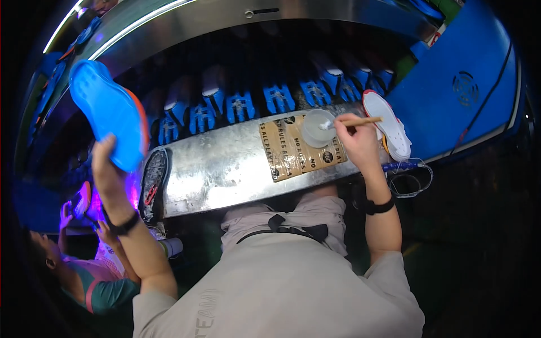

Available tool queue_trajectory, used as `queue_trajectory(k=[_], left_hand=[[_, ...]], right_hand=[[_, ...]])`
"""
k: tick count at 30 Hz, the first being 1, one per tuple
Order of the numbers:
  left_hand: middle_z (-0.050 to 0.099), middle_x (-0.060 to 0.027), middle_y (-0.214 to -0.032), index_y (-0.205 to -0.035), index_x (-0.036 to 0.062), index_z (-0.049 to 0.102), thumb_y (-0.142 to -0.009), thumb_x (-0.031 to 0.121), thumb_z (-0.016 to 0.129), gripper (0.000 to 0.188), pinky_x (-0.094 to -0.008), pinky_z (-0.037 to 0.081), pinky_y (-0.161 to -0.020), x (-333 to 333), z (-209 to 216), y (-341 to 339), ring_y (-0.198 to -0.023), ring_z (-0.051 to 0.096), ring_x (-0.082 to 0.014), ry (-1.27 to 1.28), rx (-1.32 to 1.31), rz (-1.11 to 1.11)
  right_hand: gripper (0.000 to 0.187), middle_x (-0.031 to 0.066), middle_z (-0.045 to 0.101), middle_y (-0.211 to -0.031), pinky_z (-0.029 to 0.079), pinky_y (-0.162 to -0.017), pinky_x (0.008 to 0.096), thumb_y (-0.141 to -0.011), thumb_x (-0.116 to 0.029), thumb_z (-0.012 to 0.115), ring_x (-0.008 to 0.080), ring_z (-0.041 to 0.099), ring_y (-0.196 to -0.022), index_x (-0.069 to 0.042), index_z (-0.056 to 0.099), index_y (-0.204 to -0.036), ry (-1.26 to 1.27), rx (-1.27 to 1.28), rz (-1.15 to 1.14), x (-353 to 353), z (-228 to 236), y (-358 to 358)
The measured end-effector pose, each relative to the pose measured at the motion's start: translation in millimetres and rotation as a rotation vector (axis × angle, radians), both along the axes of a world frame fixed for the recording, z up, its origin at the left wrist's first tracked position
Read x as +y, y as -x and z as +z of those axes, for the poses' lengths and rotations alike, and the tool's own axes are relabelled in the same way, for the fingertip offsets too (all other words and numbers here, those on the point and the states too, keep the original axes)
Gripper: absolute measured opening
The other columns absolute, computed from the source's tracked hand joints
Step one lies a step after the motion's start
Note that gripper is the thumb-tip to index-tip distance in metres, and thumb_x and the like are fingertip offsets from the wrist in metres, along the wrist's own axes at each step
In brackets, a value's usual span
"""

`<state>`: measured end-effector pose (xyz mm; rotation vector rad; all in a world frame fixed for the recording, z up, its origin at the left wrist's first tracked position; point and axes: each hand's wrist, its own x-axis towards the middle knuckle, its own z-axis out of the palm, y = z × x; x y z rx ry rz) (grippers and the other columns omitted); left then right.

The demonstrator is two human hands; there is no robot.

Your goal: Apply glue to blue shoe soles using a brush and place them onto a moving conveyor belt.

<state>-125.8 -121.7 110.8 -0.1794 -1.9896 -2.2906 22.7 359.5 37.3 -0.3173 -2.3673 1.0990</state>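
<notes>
Lettering (298, 153) on cardboard (287, 160) (shirt (282, 281) too)

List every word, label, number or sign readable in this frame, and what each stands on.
Cardboard under the translucent container: repeated dark capitals and round marks, readable, but not copied here.
Shirt: outlined capitals, cut off at the picture's lower edge, not copied either.
Blue panel: round dark pattern, no letters I can make out.
</notes>
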Motion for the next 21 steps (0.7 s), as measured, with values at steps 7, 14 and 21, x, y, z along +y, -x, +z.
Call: queue_trajectory(k=[7, 14, 21], left_hand=[[0.064, -0.0266, -0.119, -0.134, -0.0133, 0.047, -0.084, 0.024, 0.06, 0.064, -0.0435, 0.056, -0.091, 62.7, -139.7, -101.3, -0.108, 0.066, -0.0339, -0.367, -0.624, -0.328], [0.027, -0.037, -0.152, -0.156, 0.0011, 0.019, -0.091, 0.055, 0.046, 0.088, -0.0586, 0.053, -0.089, 82.5, -173.2, -144.2, -0.133, 0.039, -0.0562, -1.22, -0.835, -0.713], [0.051, -0.021, -0.14, -0.155, 0.0047, 0.02, -0.076, 0.032, 0.079, 0.102, -0.0514, 0.05, -0.102, 108.5, -153.1, -130.0, -0.128, 0.053, -0.0421, -0.713, -0.538, -0.691]], right_hand=[[0.022, 0.0156, 0.067, -0.07, 0.049, -0.06, 0.034, -0.085, -0.023, 0.067, 0.0244, 0.066, -0.063, -0.002, 0.072, -0.091, -0.246, -0.231, -0.025, 18.2, -39.1, 20.2], [0.019, 0.0129, 0.065, -0.065, 0.05, -0.059, 0.0327, -0.087, -0.018, 0.068, 0.0213, 0.065, -0.059, 0.0, 0.07, -0.087, -0.142, -0.047, -0.074, -9.3, 13.8, 0.8], [0.011, 0.0068, 0.07, -0.09, 0.049, -0.068, 0.0264, -0.09, -0.008, 0.067, 0.0134, 0.064, -0.076, -0.002, 0.071, -0.098, -0.069, -0.083, -0.061, -1.6, -33.0, -1.9]])
